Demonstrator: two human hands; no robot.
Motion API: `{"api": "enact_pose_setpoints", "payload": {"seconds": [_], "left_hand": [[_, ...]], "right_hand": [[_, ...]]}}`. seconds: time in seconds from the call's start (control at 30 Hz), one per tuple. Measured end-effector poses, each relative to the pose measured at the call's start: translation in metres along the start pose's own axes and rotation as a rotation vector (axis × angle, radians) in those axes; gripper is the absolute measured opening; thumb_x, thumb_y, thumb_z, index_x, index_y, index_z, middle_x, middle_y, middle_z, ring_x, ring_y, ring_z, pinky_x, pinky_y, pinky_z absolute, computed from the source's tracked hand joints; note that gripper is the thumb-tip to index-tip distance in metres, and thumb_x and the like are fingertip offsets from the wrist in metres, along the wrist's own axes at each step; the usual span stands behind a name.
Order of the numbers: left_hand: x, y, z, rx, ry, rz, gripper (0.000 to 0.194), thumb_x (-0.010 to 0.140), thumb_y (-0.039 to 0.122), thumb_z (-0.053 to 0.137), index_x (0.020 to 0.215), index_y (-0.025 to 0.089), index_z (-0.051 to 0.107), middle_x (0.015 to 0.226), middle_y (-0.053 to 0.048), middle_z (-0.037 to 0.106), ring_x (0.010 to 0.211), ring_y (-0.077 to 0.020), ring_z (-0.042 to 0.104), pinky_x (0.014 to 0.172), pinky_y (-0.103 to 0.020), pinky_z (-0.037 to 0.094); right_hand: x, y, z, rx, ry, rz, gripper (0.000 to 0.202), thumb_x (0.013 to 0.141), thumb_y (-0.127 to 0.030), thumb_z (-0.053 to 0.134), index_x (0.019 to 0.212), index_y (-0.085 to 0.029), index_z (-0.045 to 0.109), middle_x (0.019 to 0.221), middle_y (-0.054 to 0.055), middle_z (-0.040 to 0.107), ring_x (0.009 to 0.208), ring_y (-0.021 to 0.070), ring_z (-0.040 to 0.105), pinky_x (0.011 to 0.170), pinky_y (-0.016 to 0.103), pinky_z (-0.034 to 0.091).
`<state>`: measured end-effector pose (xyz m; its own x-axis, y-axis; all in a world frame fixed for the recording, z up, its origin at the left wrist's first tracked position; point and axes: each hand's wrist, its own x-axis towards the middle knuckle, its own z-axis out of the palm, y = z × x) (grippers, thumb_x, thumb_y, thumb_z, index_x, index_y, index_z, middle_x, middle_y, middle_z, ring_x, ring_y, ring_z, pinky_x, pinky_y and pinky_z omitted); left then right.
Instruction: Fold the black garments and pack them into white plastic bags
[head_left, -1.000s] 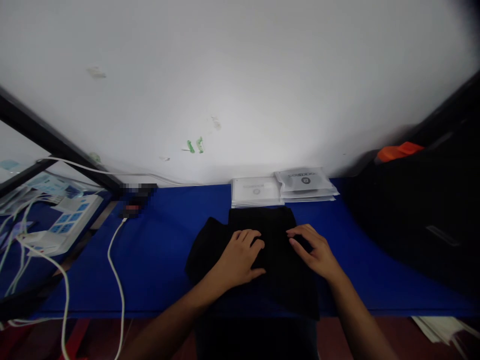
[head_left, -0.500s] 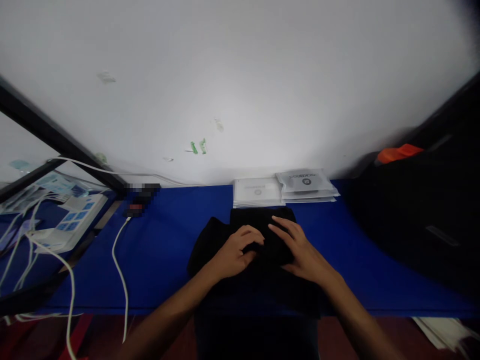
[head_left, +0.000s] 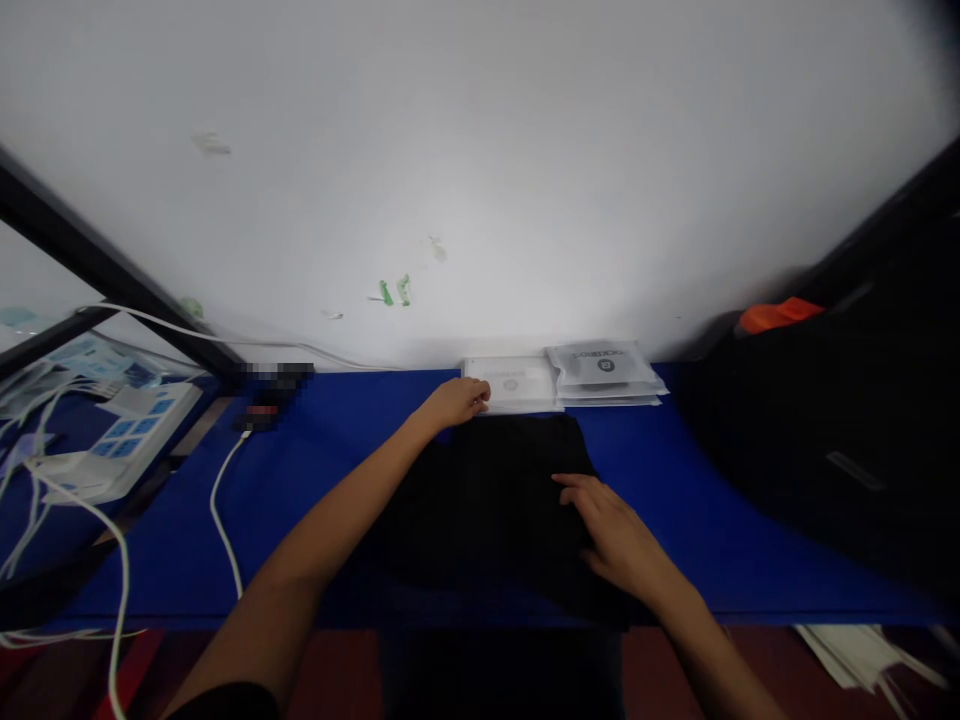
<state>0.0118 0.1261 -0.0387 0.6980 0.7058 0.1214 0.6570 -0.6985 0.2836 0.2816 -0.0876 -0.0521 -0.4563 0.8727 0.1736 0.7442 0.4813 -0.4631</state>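
A piece of black cloth (head_left: pixel 487 500) lies spread on the blue tabletop in front of me. My left hand (head_left: pixel 456 402) reaches past its far edge, fingers curled together at the left edge of a flat frosted plastic bag (head_left: pixel 521 386). The fingertips seem to pinch that edge, partly hidden by the hand. On the right side of the cloth rests my right hand (head_left: pixel 611 525), open, its index finger stretched out over the fabric. To the right of the first bag, further frosted bags with black print (head_left: pixel 604 368) are stacked against the wall.
A large black item (head_left: pixel 810 440) fills the right side, with something orange (head_left: pixel 780 315) behind it. At left are a white power strip (head_left: pixel 131 445), a white cable (head_left: pixel 221 505) and a partly pixelated dark object (head_left: pixel 274 400). A white wall (head_left: pixel 480 180) rises behind the table (head_left: pixel 307 470).
My left hand has left the cloth and moved forward to the left frosted bag. My right hand has drawn slightly back on the cloth. The cloth's left part now lies flatter.
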Motion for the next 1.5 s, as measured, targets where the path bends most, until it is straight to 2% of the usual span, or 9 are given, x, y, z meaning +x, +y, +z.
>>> {"api": "enact_pose_setpoints", "payload": {"seconds": [0.27,0.5,0.6,0.77,0.9,1.07,1.2,1.33,1.5], "left_hand": [[-0.022,0.01,-0.015,0.112,-0.006,0.068,0.031,0.094,0.009,0.04,0.116,0.015,0.061,0.108,-0.011,0.058,0.084,-0.0186,0.058,0.075,-0.03,0.048],[-0.058,0.028,-0.025,0.287,0.255,0.133,0.037,0.084,-0.001,0.042,0.118,0.007,0.055,0.11,-0.016,0.049,0.105,-0.0261,0.051,0.09,-0.043,0.052],[-0.075,0.045,-0.023,0.223,0.308,0.176,0.044,0.087,0.001,0.043,0.13,0.01,0.047,0.115,-0.017,0.047,0.107,-0.0263,0.05,0.089,-0.044,0.054],[-0.098,0.088,-0.017,-0.111,0.252,0.182,0.049,0.091,0.009,0.049,0.138,0.021,0.041,0.119,-0.013,0.046,0.104,-0.0225,0.055,0.088,-0.039,0.057],[-0.108,0.108,-0.008,-0.33,0.186,0.122,0.05,0.091,0.016,0.055,0.139,0.024,0.04,0.123,-0.012,0.042,0.104,-0.0201,0.057,0.089,-0.033,0.057],[-0.111,0.114,0.005,-0.25,0.219,0.044,0.041,0.096,0.02,0.05,0.137,0.025,0.043,0.12,-0.01,0.044,0.108,-0.022,0.056,0.088,-0.034,0.057],[-0.112,0.119,0.005,-0.296,0.267,0.047,0.046,0.094,0.021,0.052,0.139,0.025,0.042,0.12,-0.011,0.048,0.109,-0.0228,0.057,0.092,-0.037,0.056],[-0.111,0.128,0.002,-0.224,0.273,0.113,0.054,0.086,0.002,0.045,0.139,0.013,0.042,0.139,-0.021,0.043,0.13,-0.0291,0.048,0.106,-0.045,0.048],[-0.108,0.137,0.001,-0.053,0.131,0.121,0.065,0.075,-0.002,0.046,0.14,0.004,0.04,0.158,-0.025,0.024,0.147,-0.035,0.026,0.116,-0.052,0.035]], "right_hand": [[-0.001,-0.003,-0.006,-0.073,-0.033,0.005,0.058,0.059,0.001,0.053,0.114,-0.017,0.054,0.137,0.016,0.056,0.125,0.03,0.053,0.103,0.05,0.044],[0.014,-0.002,-0.026,-0.082,-0.1,0.048,0.058,0.055,0.003,0.044,0.109,-0.017,0.053,0.119,0.014,0.067,0.108,0.0267,0.066,0.088,0.039,0.054],[0.023,-0.005,-0.036,0.006,0.007,-0.037,0.053,0.056,0.0,0.044,0.105,-0.021,0.049,0.125,0.014,0.066,0.11,0.0265,0.066,0.086,0.039,0.054],[0.041,-0.014,-0.028,0.183,0.239,-0.305,0.032,0.077,-0.015,0.057,0.105,-0.023,0.044,0.134,0.018,0.06,0.121,0.0272,0.061,0.091,0.042,0.054],[0.044,-0.023,-0.007,0.055,0.283,-0.377,0.042,0.085,-0.017,0.054,0.126,-0.016,0.047,0.135,0.022,0.059,0.124,0.0278,0.059,0.093,0.043,0.055],[0.028,-0.035,0.006,-0.026,0.368,-0.519,0.053,0.089,-0.006,0.045,0.141,-0.014,0.04,0.134,0.02,0.059,0.134,0.0268,0.049,0.1,0.047,0.051],[0.021,-0.034,0.011,-0.055,0.297,-0.371,0.066,0.083,-0.001,0.044,0.146,-0.014,0.032,0.141,0.022,0.053,0.136,0.0278,0.047,0.1,0.046,0.052],[0.024,-0.027,0.02,-0.156,0.199,-0.102,0.08,0.067,0.004,0.045,0.144,-0.01,0.034,0.13,0.021,0.06,0.12,0.0293,0.06,0.097,0.045,0.055],[0.04,-0.04,0.024,-0.379,0.01,0.212,0.065,0.065,0.006,0.047,0.13,-0.002,0.048,0.113,0.024,0.067,0.101,0.0324,0.068,0.081,0.041,0.06]]}}
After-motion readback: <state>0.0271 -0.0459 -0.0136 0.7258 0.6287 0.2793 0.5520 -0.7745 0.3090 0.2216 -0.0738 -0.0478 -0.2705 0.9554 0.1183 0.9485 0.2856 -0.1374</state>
